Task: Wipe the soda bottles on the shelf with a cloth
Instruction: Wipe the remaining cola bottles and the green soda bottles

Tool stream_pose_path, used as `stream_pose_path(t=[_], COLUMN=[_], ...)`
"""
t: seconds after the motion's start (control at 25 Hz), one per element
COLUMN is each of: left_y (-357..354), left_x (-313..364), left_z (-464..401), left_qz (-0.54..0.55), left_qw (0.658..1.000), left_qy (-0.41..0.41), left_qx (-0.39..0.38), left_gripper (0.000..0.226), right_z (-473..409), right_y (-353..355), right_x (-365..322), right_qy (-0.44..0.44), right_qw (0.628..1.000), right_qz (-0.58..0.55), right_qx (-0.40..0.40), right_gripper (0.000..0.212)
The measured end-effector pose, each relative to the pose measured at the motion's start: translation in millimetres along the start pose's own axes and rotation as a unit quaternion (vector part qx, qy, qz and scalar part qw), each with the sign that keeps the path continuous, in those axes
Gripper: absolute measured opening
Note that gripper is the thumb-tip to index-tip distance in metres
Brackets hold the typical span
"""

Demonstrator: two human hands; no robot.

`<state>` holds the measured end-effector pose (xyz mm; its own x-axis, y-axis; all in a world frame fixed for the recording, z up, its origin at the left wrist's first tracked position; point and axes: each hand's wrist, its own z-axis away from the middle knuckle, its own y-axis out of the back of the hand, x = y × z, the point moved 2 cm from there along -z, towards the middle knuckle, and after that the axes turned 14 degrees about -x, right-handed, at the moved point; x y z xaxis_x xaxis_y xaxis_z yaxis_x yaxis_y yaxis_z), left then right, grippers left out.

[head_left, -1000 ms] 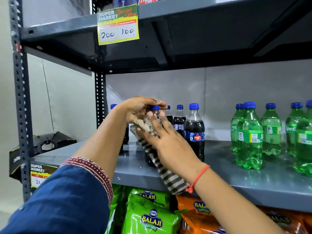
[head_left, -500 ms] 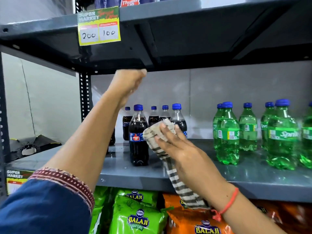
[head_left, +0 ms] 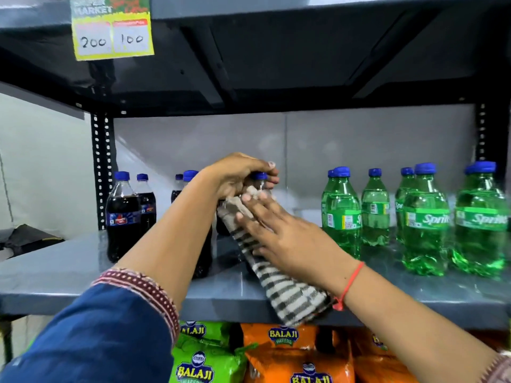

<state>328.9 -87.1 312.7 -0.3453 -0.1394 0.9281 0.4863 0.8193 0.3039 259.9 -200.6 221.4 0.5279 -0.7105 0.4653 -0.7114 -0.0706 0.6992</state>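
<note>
My left hand (head_left: 235,172) grips the neck and blue cap of a dark cola bottle (head_left: 260,179) standing mid-shelf; most of that bottle is hidden. My right hand (head_left: 287,236) presses a grey-and-white striped cloth (head_left: 279,283) flat against the bottle's front, the cloth's tail hanging over the shelf edge. Other cola bottles (head_left: 123,217) stand to the left on the grey metal shelf (head_left: 55,275). Green Sprite bottles (head_left: 425,219) stand in a group to the right.
A dark upper shelf (head_left: 276,64) hangs close overhead with a yellow price tag (head_left: 112,29). A perforated upright post (head_left: 102,167) stands at the left rear. Green and orange wafer bags (head_left: 282,352) fill the shelf below.
My left hand came down from the upper shelf and took hold of a cola bottle's top. My right hand brought the cloth onto that bottle. The view shifted right.
</note>
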Motion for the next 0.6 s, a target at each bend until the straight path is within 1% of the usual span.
stream_pose_path(t=[0.12, 0.16, 0.28, 0.32, 0.44, 0.56, 0.6], left_y=[0.4, 0.2, -0.5, -1.8, -2.1, 0.0, -0.7], left_x=[0.4, 0.8, 2.1, 2.1, 2.1, 1.3, 1.4], left_z=[1.4, 2.4, 2.5, 2.2, 0.8, 2.0, 2.4], left_qz=[0.001, -0.005, -0.035, -0.035, -0.037, -0.036, -0.034], left_qw=[1.0, 1.0, 0.999, 0.999, 0.999, 0.999, 0.999], left_qy=[0.019, 0.017, 0.01, 0.014, 0.019, 0.01, 0.011], left_qx=[-0.017, -0.019, -0.01, -0.009, -0.01, -0.013, -0.013], left_gripper=[0.017, 0.017, 0.018, 0.018, 0.018, 0.017, 0.017], right_z=[-9.1, -7.1, 0.8, -1.2, -3.4, 1.9, -0.9], right_y=[-2.0, -7.4, -13.3, -9.9, -6.2, -12.5, -9.3], right_x=[6.3, 4.0, 3.7, 8.9, 12.3, 4.2, 6.0], right_qy=[-0.017, -0.003, 0.074, 0.082, 0.072, 0.126, 0.124], right_qw=[0.999, 0.999, 0.995, 0.994, 0.997, 0.99, 0.989], right_qz=[-0.035, -0.032, 0.064, 0.078, 0.032, 0.062, 0.073], right_qx=[0.0, 0.01, 0.006, 0.003, -0.003, -0.016, -0.017], right_gripper=[0.061, 0.059, 0.054, 0.053, 0.052, 0.05, 0.049])
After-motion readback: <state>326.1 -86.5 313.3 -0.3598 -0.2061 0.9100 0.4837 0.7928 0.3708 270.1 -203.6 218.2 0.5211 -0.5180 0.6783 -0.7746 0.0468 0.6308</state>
